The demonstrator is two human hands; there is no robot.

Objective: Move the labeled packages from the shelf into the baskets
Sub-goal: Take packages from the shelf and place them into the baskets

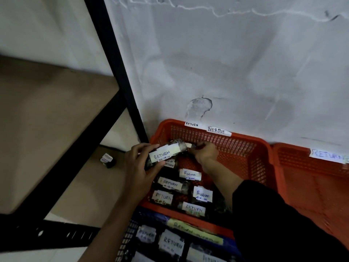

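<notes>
While the left hand (140, 163) gripped a dark package (164, 152) labelled RETURN over the near-left part of the orange basket (245, 146), the right hand (205, 153) curled its fingers round a small item at the package's far end; what that item was I could not tell. More labelled packages (181, 190) lay inside the basket. A stray package (108, 160) sat on the floor, left, beneath the shelf (47, 120).
</notes>
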